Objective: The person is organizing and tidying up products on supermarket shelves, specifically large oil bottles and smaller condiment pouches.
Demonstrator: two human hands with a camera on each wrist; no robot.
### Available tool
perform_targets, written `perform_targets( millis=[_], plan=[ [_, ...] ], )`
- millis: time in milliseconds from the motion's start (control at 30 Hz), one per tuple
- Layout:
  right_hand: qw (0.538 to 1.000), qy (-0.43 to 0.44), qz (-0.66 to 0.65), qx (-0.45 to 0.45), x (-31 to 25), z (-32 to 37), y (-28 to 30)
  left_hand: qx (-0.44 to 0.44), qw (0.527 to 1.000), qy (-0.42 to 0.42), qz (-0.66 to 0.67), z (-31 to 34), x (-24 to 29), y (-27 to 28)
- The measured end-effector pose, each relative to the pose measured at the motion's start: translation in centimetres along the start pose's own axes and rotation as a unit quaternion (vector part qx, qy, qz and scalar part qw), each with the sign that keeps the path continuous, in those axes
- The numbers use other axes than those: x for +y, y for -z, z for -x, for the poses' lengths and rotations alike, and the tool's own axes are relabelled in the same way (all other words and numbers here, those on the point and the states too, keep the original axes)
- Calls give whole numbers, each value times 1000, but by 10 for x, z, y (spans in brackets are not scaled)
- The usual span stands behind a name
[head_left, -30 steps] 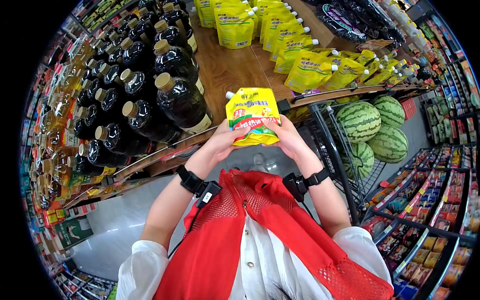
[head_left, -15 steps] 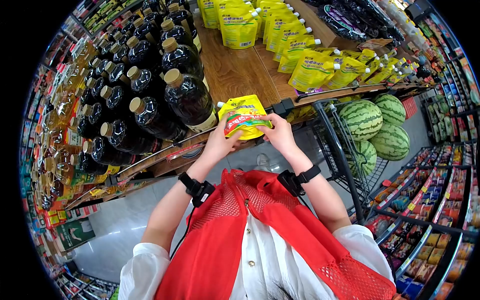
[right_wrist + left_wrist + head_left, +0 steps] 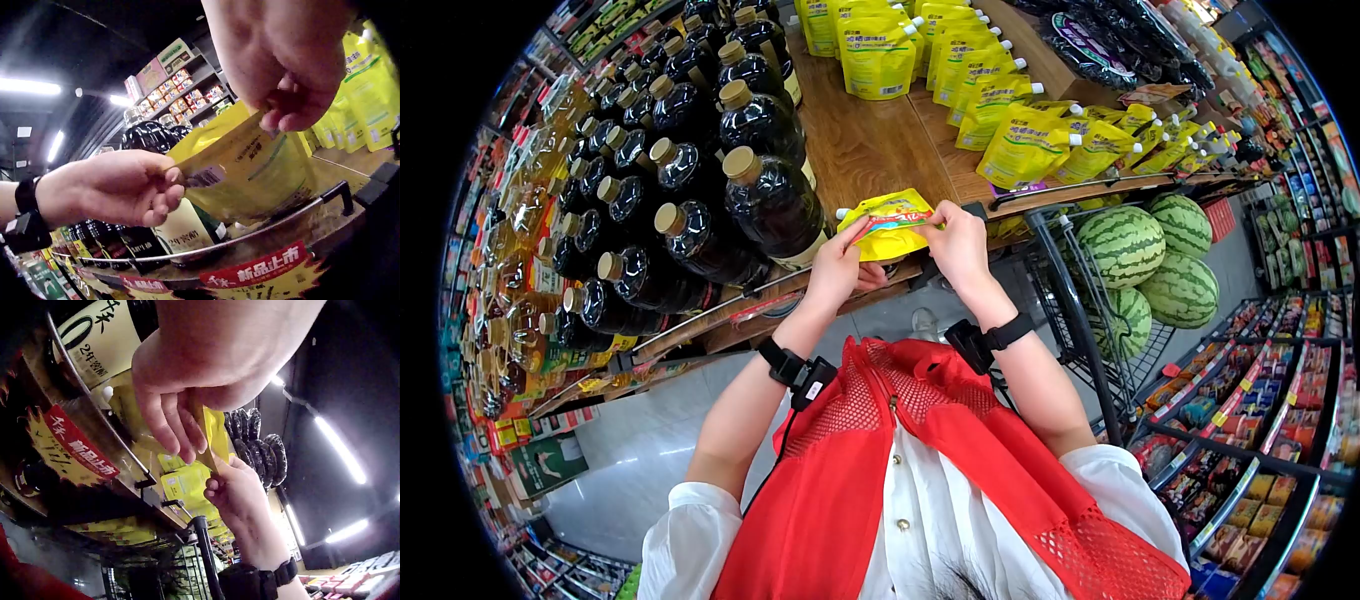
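Note:
A yellow spouted pouch (image 3: pixel 888 232) with a white cap is held between both hands over the front edge of the wooden display shelf (image 3: pixel 860 140). My left hand (image 3: pixel 840 270) pinches one side of it, the other fingers loosely bent below. On the opposite side, my right hand (image 3: pixel 958 248) pinches the corner between thumb and fingers. The pouch's bottom edge, with a barcode, stretches between the two hands in the right wrist view. Its back panel (image 3: pixel 250 178) faces that camera.
Dark bottles (image 3: pixel 775 205) with tan caps crowd the left of the shelf. Rows of similar yellow pouches (image 3: pixel 1025 140) stand at the back and right. A thin metal rail (image 3: pixel 275 222) runs along the edge. A cart with watermelons (image 3: pixel 1120 245) stands at right.
The pouch has moved down toward the shelf and tipped, its printed front now foreshortened and its bottom edge raised toward me. Both hands have shifted their grip to its sides.

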State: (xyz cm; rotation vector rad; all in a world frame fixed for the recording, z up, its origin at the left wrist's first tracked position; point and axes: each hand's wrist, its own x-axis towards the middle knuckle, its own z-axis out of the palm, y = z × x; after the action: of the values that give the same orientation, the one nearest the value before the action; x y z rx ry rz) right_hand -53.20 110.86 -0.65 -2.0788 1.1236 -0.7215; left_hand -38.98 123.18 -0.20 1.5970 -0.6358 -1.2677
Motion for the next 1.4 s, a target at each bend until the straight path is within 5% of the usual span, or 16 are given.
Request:
perform_targets(
  millis=[133,233,800,867,967,1133,1200,1300,1367,1400],
  plan=[
    [987,86,137,0,-25,2,16,-1,999,8,49,-2,6,2],
    [985,55,148,-68,-30,0,13,-8,999,13,51,-4,5,-1],
    [987,100,125,-21,-6,-14,-6,-16,997,41,67,-8,4,3],
    [932,263,241,60,-26,-5,6,-17,997,29,68,-12,-4,3],
    [936,273,222,-22,-24,-4,-18,-20,998,13,62,-14,-10,-3],
    [933,269,230,-67,-11,-12,-32,-24,998,23,55,-11,-9,3],
    [928,266,261,-17,-2,-16,-27,-12,994,54,97,-8,-5,6],
    [943,179,280,-31,12,-16,5,-45,997,25,52,-6,-9,3],
    [939,146,302,-80,19,-16,16,-85,995,34,46,-6,-16,-6],
    [957,77,215,-179,25,-17,21,-90,995,38,31,-3,-18,-6]
  ],
)
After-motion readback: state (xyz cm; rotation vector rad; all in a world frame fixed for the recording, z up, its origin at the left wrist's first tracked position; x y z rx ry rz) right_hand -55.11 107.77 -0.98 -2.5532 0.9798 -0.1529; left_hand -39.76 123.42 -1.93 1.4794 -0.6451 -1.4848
